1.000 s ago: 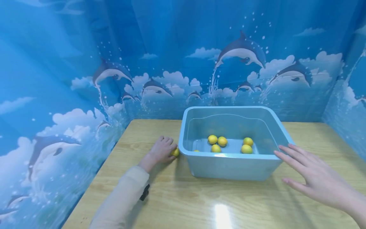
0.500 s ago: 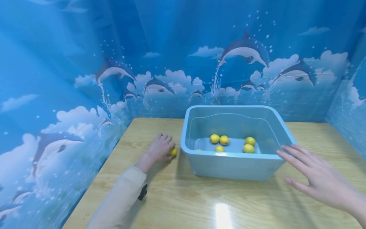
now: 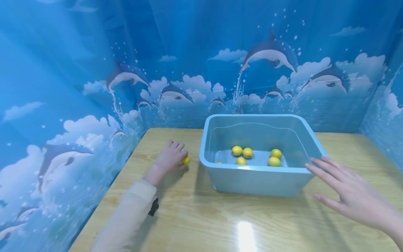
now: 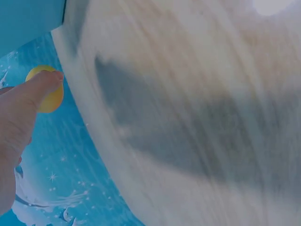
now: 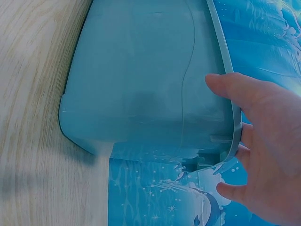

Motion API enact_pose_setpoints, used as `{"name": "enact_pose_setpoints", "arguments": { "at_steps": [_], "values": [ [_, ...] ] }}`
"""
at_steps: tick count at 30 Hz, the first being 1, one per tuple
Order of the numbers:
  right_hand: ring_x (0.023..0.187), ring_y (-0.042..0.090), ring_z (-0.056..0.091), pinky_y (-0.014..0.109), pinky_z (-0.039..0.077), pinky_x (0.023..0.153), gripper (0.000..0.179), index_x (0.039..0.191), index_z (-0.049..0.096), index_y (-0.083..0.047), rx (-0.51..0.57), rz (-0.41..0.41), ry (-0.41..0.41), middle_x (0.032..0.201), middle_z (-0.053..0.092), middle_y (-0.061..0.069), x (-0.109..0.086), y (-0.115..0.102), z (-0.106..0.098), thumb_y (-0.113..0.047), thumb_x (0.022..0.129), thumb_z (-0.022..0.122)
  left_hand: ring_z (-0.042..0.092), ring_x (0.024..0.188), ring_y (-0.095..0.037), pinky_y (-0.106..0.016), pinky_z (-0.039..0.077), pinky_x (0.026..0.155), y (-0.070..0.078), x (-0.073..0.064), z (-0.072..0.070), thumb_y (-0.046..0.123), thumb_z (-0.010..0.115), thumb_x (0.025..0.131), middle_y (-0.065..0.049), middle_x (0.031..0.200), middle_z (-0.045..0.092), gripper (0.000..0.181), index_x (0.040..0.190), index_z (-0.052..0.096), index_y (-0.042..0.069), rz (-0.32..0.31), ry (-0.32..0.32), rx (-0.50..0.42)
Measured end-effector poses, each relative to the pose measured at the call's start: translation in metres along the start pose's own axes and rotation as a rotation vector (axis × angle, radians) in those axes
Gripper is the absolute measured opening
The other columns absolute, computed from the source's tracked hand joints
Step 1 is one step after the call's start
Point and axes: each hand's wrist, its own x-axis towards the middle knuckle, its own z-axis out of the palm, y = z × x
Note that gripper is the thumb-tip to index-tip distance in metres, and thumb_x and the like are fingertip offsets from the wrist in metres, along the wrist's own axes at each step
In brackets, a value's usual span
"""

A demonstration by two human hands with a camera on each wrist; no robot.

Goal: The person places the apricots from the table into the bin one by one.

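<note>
In the head view my left hand (image 3: 170, 156) pinches a yellow lemon (image 3: 186, 160) left of the blue plastic bin (image 3: 255, 182). The left wrist view shows a finger lying across the lemon (image 4: 53, 100), its far side hidden. My right hand (image 3: 351, 190) reaches the bin's near right corner, fingers extended and fingertips at the rim. In the right wrist view its thumb (image 5: 218, 84) lies in front of the bin wall, with the other fingers around the corner. Inside the bin, several lemons (image 3: 247, 153) rest on the floor; one is mostly hidden by the near rim.
The bin stands on a light wooden table (image 3: 201, 224) towards its back edge. A blue curtain printed with dolphins (image 3: 182, 42) hangs behind the table and along both sides. A small black object (image 3: 153, 207) shows at the left sleeve.
My left hand has drawn the lemon leftwards and slightly back, away from the bin's left wall. My right hand stays at the bin's corner. The head view has shifted slightly.
</note>
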Motion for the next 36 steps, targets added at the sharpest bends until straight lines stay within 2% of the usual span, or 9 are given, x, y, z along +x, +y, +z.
{"name": "enact_pose_setpoints", "arguments": {
  "at_steps": [4,10,19,24,29,36],
  "values": [
    [0.137,0.019,0.021,0.034,0.008,0.112,0.069,0.141,0.039,-0.017,0.005,-0.001,0.001,0.138,0.042,0.011,0.001,0.0,-0.001,-0.051,0.085,0.059,0.049,0.1,-0.03,-0.05,0.035,0.094,-0.007,0.001,-0.005,0.048,0.072,0.073,-0.012,0.106,0.053,0.042,0.095,0.06,0.014,-0.003,0.005,0.028],
    [0.136,0.018,0.022,0.032,0.008,0.112,0.068,0.141,0.04,-0.016,0.002,-0.006,0.006,0.138,0.042,0.011,-0.001,0.0,-0.001,-0.054,0.087,0.055,0.049,0.1,-0.03,-0.05,0.036,0.094,-0.015,0.005,-0.014,0.043,0.074,0.073,-0.012,0.104,0.054,0.041,0.096,0.061,0.013,-0.003,0.046,0.026],
    [0.136,0.021,0.024,0.03,0.006,0.111,0.069,0.142,0.039,-0.016,-0.006,-0.022,0.013,0.138,0.042,0.011,0.001,0.0,-0.001,-0.055,0.087,0.053,0.049,0.096,-0.028,-0.047,0.038,0.089,-0.025,0.007,-0.036,0.043,0.073,0.073,-0.011,0.101,0.053,0.04,0.096,0.06,0.013,-0.022,0.067,0.05],
    [0.135,0.022,0.024,0.029,0.006,0.111,0.07,0.142,0.038,-0.016,-0.007,-0.02,0.005,0.138,0.042,0.011,0.001,0.0,-0.002,-0.051,0.085,0.059,0.047,0.089,-0.027,-0.045,0.039,0.085,-0.03,0.011,-0.046,0.046,0.072,0.074,-0.01,0.098,0.051,0.041,0.096,0.061,0.013,-0.024,0.107,0.109],
    [0.135,0.021,0.024,0.03,0.007,0.111,0.072,0.142,0.038,-0.017,-0.008,-0.005,-0.003,0.137,0.042,0.012,0.0,-0.001,-0.003,-0.047,0.082,0.065,0.047,0.087,-0.027,-0.047,0.039,0.085,-0.033,0.016,-0.057,0.046,0.072,0.074,-0.01,0.096,0.05,0.041,0.095,0.063,0.013,-0.027,0.142,0.125],
    [0.135,0.023,0.024,0.029,0.004,0.111,0.071,0.143,0.037,-0.017,-0.009,-0.026,0.0,0.138,0.041,0.011,0.0,0.0,-0.003,-0.051,0.084,0.06,0.049,0.088,-0.028,-0.047,0.04,0.084,-0.037,0.032,-0.078,0.044,0.073,0.073,-0.012,0.097,0.051,0.042,0.094,0.061,0.01,-0.014,0.242,0.124]
  ]
}}
